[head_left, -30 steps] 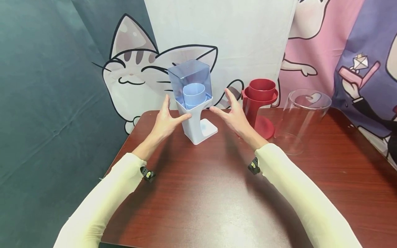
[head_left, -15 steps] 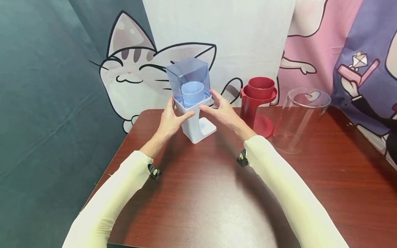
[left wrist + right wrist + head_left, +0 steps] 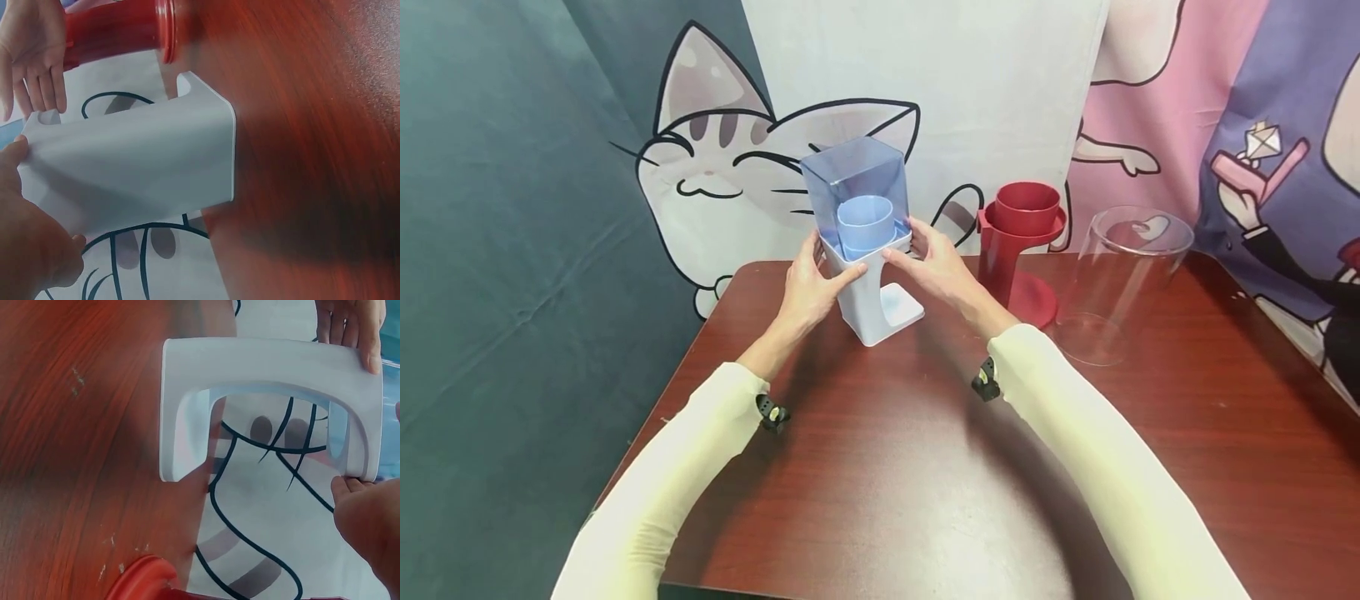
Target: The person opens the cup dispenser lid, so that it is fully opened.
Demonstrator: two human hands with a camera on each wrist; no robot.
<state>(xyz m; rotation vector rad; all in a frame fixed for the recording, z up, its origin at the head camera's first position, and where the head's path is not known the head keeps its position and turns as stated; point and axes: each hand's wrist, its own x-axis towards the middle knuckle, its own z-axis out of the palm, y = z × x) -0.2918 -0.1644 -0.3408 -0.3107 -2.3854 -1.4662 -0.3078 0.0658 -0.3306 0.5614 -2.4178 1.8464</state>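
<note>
A white C-shaped dispenser stand (image 3: 859,304) is upright on the table, its foot pointing to the right. On top of it sits a see-through blue box (image 3: 853,167) around a light blue round cup (image 3: 867,225). My left hand (image 3: 807,292) holds the upper left side, thumb across the white front. From the other side my right hand (image 3: 946,271) grips the top part, thumb near the front corner. In the right wrist view the stand (image 3: 269,362) shows its open middle, with right-hand fingertips under its upper end. Some fingertips behind the box are hidden.
Right of the stand is a red stand (image 3: 1000,262) holding a red cup (image 3: 1027,208). Beside it a clear cylinder (image 3: 1090,333) stands on the brown wooden table (image 3: 887,467). A printed cloth (image 3: 1000,83) hangs directly behind the table.
Both hands have closed in from either side and taken hold of the white dispenser stand. During the last half second they barely move. The stand stays where it was.
</note>
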